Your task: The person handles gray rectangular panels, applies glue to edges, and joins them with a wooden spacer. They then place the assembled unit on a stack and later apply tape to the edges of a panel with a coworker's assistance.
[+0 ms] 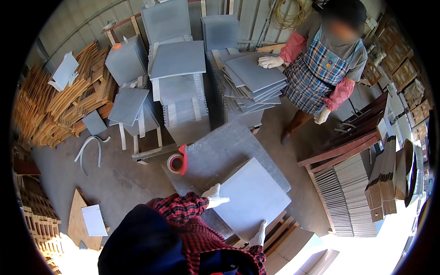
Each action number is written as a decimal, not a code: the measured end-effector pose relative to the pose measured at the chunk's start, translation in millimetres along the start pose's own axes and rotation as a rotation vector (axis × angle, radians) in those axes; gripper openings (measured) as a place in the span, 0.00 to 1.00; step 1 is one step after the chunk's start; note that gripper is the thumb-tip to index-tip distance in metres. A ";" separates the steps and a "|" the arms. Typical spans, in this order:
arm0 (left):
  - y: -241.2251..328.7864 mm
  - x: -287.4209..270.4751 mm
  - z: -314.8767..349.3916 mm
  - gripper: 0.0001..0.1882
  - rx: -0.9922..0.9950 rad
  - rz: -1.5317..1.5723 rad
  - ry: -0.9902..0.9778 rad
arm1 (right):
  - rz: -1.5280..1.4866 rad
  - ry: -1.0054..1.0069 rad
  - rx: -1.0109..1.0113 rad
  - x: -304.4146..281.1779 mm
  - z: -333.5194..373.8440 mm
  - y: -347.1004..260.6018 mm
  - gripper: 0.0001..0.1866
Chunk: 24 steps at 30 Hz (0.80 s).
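Observation:
A pale grey square panel (252,197) lies tilted across the near right part of the worktable (233,140) and juts past its near edge. My left hand (215,197), in a white glove, grips its left edge with one digit laid over the top face. At the near right edge my right hand (258,234), also gloved, holds the same panel; the fingers beneath it are hidden. A tape dispenser (176,163) with a red frame and a roll of tape sits at the table's left edge.
Stacks of grey panels (178,59) stand beyond the table. At the back right, a co-worker (316,68) rests one gloved hand on a panel stack (256,73). Wooden slats (68,101) pile up at left. A rack of thin boards (339,197) stands at right, and a pallet (279,229) nearby.

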State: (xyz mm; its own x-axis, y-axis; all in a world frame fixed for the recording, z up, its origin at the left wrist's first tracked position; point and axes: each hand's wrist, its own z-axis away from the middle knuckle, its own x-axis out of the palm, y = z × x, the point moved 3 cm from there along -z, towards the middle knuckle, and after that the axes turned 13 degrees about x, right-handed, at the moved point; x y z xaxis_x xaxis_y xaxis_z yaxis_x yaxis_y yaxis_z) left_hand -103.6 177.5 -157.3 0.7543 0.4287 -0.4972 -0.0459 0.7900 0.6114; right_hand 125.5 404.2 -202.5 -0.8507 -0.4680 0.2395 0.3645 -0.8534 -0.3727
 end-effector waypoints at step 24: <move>-71.7 5.2 -22.0 0.26 0.529 -0.129 0.455 | 0.968 0.661 -0.652 195.4 192.9 -29.0 0.25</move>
State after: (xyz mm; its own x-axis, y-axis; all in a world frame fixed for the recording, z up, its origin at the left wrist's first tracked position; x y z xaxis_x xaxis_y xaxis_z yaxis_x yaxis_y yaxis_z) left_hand -110.8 132.8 -217.2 0.3785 0.5774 -0.7234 0.4367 0.5777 0.6896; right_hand 21.7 293.2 28.1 -0.4444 -0.4610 -0.7681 0.8313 0.1074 -0.5454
